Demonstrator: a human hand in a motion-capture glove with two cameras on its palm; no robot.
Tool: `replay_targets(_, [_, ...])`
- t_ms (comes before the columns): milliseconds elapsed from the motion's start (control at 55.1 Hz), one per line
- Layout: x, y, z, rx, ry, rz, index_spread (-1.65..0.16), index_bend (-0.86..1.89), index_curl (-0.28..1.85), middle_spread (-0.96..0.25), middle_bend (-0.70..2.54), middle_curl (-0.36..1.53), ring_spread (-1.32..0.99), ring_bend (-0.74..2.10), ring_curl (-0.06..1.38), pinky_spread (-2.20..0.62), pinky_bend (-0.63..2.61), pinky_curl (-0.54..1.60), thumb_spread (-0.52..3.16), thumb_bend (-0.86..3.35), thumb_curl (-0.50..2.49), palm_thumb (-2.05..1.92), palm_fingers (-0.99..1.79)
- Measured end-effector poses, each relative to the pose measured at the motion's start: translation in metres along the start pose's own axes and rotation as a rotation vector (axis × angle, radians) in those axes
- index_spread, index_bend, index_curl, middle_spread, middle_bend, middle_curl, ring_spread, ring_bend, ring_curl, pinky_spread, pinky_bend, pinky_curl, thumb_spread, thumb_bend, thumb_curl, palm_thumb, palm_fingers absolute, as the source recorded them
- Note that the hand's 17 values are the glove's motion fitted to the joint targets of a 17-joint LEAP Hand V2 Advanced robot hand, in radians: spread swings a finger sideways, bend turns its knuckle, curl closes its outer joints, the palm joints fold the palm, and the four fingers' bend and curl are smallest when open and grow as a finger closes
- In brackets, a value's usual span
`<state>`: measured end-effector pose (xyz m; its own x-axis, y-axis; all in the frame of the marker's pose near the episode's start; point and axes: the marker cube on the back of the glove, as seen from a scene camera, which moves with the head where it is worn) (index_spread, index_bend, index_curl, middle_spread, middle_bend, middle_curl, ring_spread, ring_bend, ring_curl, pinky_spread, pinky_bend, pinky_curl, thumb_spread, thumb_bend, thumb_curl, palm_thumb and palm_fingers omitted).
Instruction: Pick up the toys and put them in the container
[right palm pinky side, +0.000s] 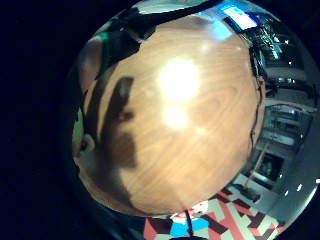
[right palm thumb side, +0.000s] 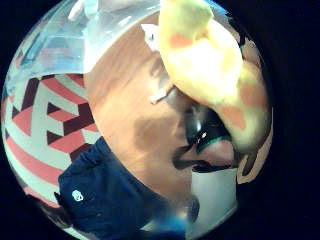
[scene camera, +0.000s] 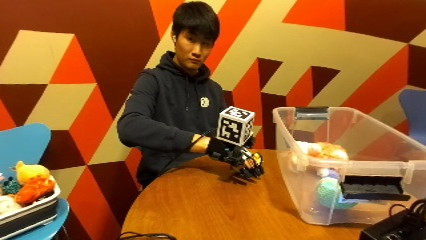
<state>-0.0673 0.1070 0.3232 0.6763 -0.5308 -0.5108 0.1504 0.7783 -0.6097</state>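
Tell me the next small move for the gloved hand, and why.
Probably carry the yellow plush toy sideways over the clear container's rim and let go. The gloved right hand appears to hold it above the table, short of the container, where other toys already lie.

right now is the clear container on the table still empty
No: in the outside view the clear container on the round wooden table already holds soft toys, seen through its wall.

Three cameras: one across, two palm-mounted

Outside view faces the person across the table (scene camera: 200, 205); both palm views look closely down on its wood.
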Motion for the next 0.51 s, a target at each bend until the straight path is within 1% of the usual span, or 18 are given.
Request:
replay_targets(36, [-0.002, -0.002, -0.002, 0.022, -0.029, -0.022, -0.08, 0.72, 0.52, 0.04, 0.24, 0.2, 0.0, 0.21, 0.3, 0.0, 0.66, 0.26, 1.53, 0.11, 0.37, 0.36, 0.24])
replay_targets(73, [-0.004, -0.003, -0.005, 0.047, -0.063, -0.045, -0.09, 0.75, 0.54, 0.03, 0.3, 0.23, -0.03, 0.25, 0.31, 0.0, 0.6, 0.24, 1.52, 0.13, 0.4, 0.41, 0.35])
replay_targets(127, [-0.007, -0.004, -0.01, 0.087, -0.098, -0.073, -0.09, 0.77, 0.55, 0.01, 0.34, 0.25, -0.04, 0.28, 0.31, 0.0, 0.57, 0.24, 1.51, 0.16, 0.43, 0.48, 0.39])
replay_targets(145, [-0.008, -0.004, -0.013, 0.101, -0.108, -0.079, -0.09, 0.81, 0.58, 0.0, 0.38, 0.26, -0.05, 0.27, 0.32, -0.01, 0.55, 0.24, 1.51, 0.18, 0.44, 0.52, 0.44])
replay_targets(218, [-0.01, -0.003, -0.03, 0.162, -0.145, -0.1, -0.09, 0.83, 0.6, -0.04, 0.44, 0.29, -0.09, 0.28, 0.32, -0.01, 0.51, 0.24, 1.47, 0.2, 0.48, 0.59, 0.45])
replay_targets(418, [-0.003, -0.003, -0.124, 0.343, -0.15, -0.117, -0.07, 0.9, 0.69, -0.14, 0.55, 0.36, -0.18, 0.28, 0.33, -0.02, 0.47, 0.25, 1.31, 0.17, 0.58, 0.65, 0.46])
replay_targets(508, [0.005, -0.013, -0.169, 0.438, -0.159, -0.09, -0.07, 0.91, 0.72, -0.16, 0.56, 0.38, -0.22, 0.32, 0.34, -0.03, 0.47, 0.25, 1.27, 0.16, 0.61, 0.66, 0.46])
